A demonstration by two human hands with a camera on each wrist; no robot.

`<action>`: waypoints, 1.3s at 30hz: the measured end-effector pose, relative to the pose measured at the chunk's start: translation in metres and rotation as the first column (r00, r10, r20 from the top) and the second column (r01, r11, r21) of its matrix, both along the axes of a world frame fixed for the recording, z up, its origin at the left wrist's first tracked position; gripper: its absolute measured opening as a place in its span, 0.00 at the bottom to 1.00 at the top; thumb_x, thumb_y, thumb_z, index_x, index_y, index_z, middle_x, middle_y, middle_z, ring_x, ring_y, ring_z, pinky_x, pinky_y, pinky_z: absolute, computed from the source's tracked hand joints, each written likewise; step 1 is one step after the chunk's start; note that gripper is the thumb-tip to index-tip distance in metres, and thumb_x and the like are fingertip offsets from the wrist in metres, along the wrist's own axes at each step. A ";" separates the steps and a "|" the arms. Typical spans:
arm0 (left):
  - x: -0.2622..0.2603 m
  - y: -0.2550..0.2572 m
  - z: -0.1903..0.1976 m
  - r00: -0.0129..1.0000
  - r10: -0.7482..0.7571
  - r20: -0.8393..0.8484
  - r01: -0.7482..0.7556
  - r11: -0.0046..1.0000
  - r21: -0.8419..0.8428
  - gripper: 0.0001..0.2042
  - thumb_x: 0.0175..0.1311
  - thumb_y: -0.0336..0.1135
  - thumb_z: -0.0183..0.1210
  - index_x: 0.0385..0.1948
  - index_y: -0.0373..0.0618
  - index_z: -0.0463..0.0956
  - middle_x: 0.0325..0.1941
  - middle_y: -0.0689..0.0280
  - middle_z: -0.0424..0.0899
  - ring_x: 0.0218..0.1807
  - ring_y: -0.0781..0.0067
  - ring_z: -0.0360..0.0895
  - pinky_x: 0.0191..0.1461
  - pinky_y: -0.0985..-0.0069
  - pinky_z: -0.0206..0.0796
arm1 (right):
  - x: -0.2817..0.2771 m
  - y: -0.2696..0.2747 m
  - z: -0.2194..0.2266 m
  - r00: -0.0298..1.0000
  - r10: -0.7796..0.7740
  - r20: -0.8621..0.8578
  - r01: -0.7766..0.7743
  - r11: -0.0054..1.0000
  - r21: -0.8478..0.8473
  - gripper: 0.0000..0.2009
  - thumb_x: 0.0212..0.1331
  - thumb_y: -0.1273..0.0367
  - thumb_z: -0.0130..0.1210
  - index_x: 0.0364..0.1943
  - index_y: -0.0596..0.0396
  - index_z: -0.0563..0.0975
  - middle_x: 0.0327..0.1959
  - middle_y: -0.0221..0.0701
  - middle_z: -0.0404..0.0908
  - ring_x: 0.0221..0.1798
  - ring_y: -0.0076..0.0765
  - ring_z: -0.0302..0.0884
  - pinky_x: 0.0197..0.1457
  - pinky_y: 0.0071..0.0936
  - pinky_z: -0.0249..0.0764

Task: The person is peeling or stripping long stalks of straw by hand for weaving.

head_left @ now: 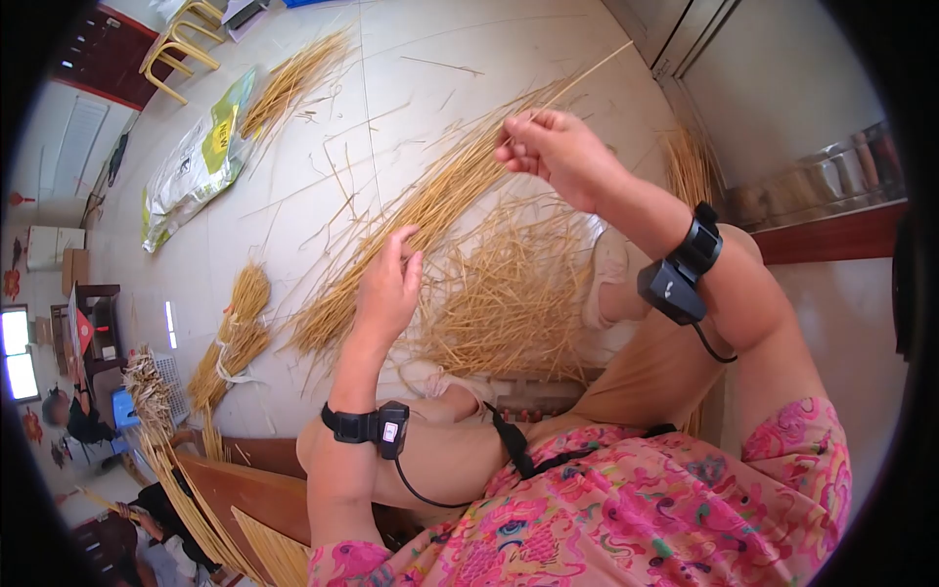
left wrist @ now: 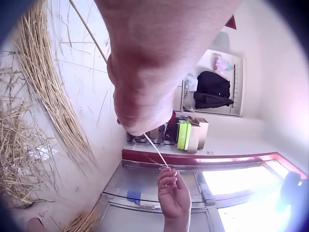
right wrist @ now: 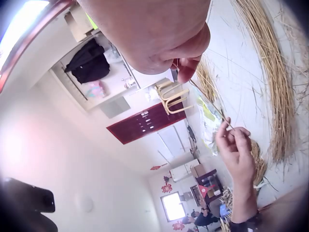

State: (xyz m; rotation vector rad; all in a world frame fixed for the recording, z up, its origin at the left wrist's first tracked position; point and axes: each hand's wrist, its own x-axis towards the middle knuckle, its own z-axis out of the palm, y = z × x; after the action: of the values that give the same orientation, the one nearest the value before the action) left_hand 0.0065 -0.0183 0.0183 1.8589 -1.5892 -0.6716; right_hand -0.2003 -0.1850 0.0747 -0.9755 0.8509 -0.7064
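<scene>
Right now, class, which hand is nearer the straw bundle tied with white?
The left. In the head view, the left hand is to the right of the tied bundle; the right hand is farther right and higher in the picture.

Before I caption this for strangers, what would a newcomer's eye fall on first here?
Probably the bright pink patterned shirt, low in the head view. Next, the heap of loose straw on the floor by the feet, with a long straw bundle beyond it. Above these, a thin stalk runs from the left hand to the right hand.
</scene>
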 end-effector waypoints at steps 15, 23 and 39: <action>-0.022 -0.004 0.015 0.990 -0.050 -0.133 0.029 0.987 -0.159 0.12 0.56 0.31 0.61 0.41 0.43 0.74 0.24 0.66 0.79 0.23 0.77 0.74 0.28 0.80 0.66 | 0.018 0.054 -0.029 0.862 0.353 -0.363 -0.391 0.920 -0.035 0.11 0.61 0.65 0.55 0.38 0.58 0.81 0.28 0.27 0.81 0.26 0.17 0.71 0.27 0.15 0.68; -0.021 -0.002 0.006 0.853 0.060 -0.518 -0.083 0.996 -0.020 0.05 0.60 0.28 0.58 0.34 0.37 0.79 0.31 0.65 0.82 0.31 0.82 0.76 0.36 0.83 0.69 | 0.019 0.059 -0.030 0.875 0.367 -0.316 -0.405 0.912 -0.063 0.12 0.61 0.65 0.55 0.38 0.60 0.81 0.28 0.27 0.81 0.27 0.17 0.72 0.27 0.15 0.68; -0.024 -0.006 0.011 0.973 -0.060 0.221 0.168 0.843 -0.512 0.05 0.53 0.23 0.57 0.32 0.39 0.74 0.43 0.59 0.79 0.42 0.60 0.76 0.45 0.71 0.69 | 0.018 0.058 -0.027 0.912 0.195 -0.361 -0.231 0.971 -0.059 0.12 0.64 0.63 0.51 0.33 0.58 0.75 0.27 0.26 0.77 0.27 0.17 0.71 0.28 0.16 0.68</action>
State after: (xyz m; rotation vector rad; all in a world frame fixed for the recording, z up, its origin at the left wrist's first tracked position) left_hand -0.0173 -0.0245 0.0292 1.4539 -1.7983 -0.0665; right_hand -0.1820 -0.1269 0.0477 -1.2900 1.0083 -0.3923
